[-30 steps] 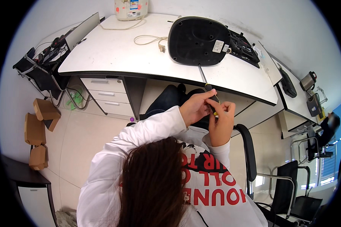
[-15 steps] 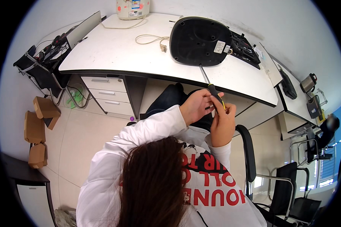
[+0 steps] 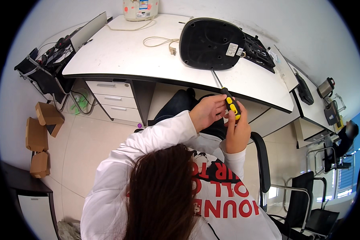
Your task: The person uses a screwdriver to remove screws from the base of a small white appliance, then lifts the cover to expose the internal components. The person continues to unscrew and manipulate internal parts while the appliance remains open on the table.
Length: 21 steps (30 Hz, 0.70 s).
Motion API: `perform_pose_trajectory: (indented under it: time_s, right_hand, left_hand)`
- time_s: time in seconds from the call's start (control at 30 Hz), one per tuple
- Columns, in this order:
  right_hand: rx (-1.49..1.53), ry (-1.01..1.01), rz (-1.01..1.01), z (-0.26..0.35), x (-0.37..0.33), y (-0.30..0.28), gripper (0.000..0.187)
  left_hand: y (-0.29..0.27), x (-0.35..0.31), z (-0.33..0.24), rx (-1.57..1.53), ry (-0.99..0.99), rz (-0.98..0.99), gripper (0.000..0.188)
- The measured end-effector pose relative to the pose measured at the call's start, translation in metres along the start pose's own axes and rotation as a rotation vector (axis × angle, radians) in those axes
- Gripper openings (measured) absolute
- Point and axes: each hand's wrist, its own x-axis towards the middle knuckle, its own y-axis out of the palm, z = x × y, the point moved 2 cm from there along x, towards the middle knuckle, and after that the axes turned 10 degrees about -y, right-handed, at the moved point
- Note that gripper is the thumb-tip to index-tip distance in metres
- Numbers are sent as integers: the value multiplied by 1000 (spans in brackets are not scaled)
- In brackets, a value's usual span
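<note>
Screwdriver with a black-and-yellow handle and a metal shaft [image 3: 231, 107]: beyond the person's lap, slanting up to the near edge of a dark, rounded plastic appliance base [image 3: 211, 44]; tip contact too small to tell. Right hand [image 3: 238, 132]: thumb and fingers hold the handle's lower part. Left hand [image 3: 207, 113]: half curled, fingertips at the handle's upper part; cannot tell whether they grip.

Surroundings: base lies on the white-topped desk [image 3: 120, 52], partly blocking view of an open black plastic tool case [image 3: 264, 66] beyond its right side. Cream power plug [image 3: 172, 51] left of base. Curved black chair armrest [image 3: 261, 160] just beside right forearm.

Containers: tool case holds dark pieces, kinds unclear. White three-drawer cabinet [image 3: 112, 97] closed. Brown cardboard boxes [image 3: 37, 135] on floor, far left; contents not visible.
</note>
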Motion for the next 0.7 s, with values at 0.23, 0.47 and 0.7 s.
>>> perform_pose_trajectory:
  time_s: [0.23,0.47,0.7]
  right_hand:
    - [-83,-314,1,0,-5,5,47]
    - [47,-217,-60,17,0,0,35]
    - [35,62,75,-7,2,0,37]
  left_hand:
    - [5,-12,-6,32,-66,-58,25]
    - [-10,4,-1,-14,-28,-17,27]
    - [-4,-3,-3,-35,-35,-32,24]
